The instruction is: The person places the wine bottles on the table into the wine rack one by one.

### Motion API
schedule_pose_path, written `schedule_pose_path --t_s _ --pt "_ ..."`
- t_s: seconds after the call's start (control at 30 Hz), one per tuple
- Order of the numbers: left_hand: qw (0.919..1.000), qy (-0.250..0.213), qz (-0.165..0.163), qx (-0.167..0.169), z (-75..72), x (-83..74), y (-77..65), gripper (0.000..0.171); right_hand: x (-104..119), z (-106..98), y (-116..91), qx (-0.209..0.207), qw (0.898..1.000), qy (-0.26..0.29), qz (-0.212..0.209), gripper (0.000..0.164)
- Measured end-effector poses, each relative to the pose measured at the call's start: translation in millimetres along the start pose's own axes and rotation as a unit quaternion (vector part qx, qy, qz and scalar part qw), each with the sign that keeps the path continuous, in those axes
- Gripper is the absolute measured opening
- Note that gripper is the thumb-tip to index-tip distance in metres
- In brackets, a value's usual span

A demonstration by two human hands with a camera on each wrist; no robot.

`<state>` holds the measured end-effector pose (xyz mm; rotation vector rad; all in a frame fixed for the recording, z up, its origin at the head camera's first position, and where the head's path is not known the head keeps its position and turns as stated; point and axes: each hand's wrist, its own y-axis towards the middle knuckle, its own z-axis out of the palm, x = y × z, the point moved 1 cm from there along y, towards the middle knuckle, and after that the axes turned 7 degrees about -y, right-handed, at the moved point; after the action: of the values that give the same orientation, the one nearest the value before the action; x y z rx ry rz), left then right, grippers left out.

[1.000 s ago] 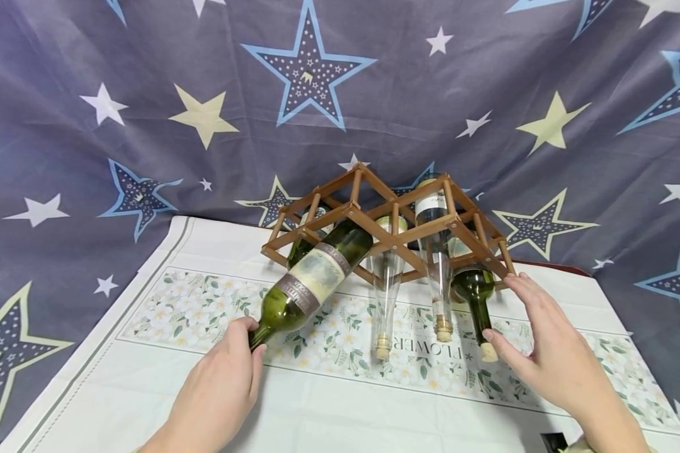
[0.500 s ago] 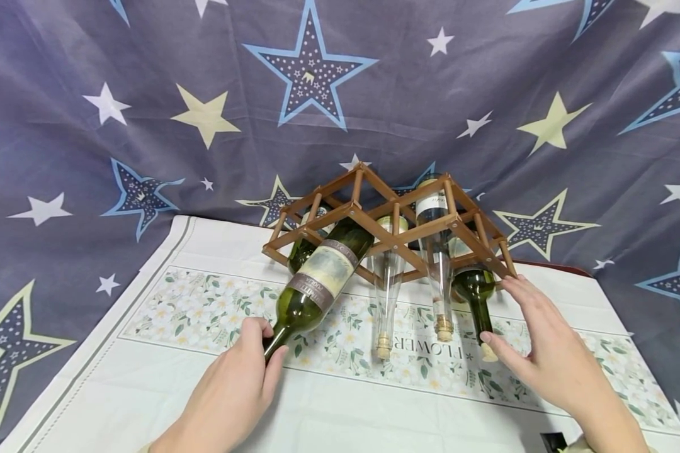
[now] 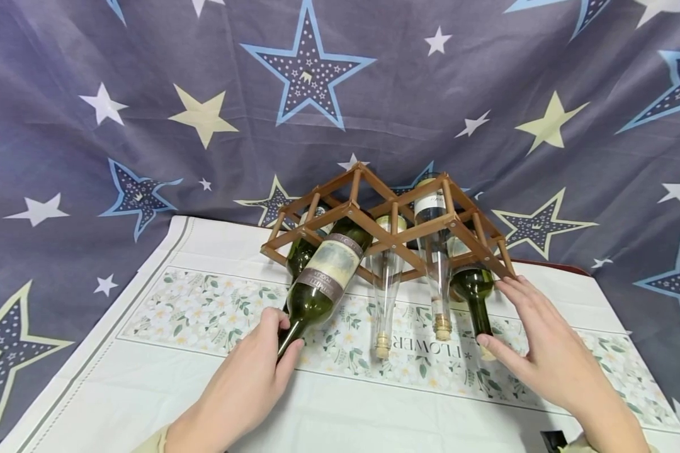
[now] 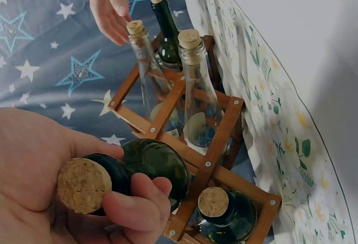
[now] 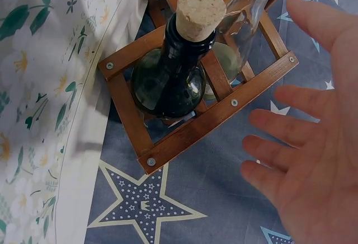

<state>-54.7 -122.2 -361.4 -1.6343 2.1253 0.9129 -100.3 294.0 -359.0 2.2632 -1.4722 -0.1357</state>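
My left hand (image 3: pixel 243 377) grips the neck of a green wine bottle (image 3: pixel 324 270) with a cream and brown label. Its base sits inside an upper slot of the wooden wine rack (image 3: pixel 396 242), and the neck slants toward me. In the left wrist view its cork (image 4: pixel 84 186) shows between thumb and fingers. My right hand (image 3: pixel 558 352) is beside the rack's right end, fingers extended, near a corked green bottle (image 3: pixel 476 292). Two clear corked bottles, one lower (image 3: pixel 386 302) and one higher (image 3: pixel 437 270), lie in the middle slots. Another green bottle (image 3: pixel 299 251) is partly hidden at left.
The rack stands on a table with a white floral cloth (image 3: pixel 192 314). A star-patterned curtain (image 3: pixel 147 94) hangs close behind it. A small black object (image 3: pixel 554 440) lies near the right forearm.
My left hand has swung the bottle's neck rightward, so the bottle lies less slanted in its slot. The right hand has barely moved; the rack stays put.
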Motion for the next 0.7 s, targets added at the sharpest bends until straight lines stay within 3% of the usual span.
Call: schedule_pose_path --t_s 0.33,0.5,0.7 --pt "0.9991 -0.039 0.014 0.008 7.7 -1.2 10.5 0.032 0 -1 -1 0.001 1.0 -0.004 0.004 0.089" --pt "0.9956 -0.082 -0.015 0.042 10.6 -3.8 15.5 0.034 0 -2 -1 0.003 1.0 -0.005 0.006 0.089" --pt "0.9915 -0.1 -0.047 0.069 13.1 -6.7 20.6 0.035 0 -3 -2 0.001 1.0 -0.008 0.003 0.089"
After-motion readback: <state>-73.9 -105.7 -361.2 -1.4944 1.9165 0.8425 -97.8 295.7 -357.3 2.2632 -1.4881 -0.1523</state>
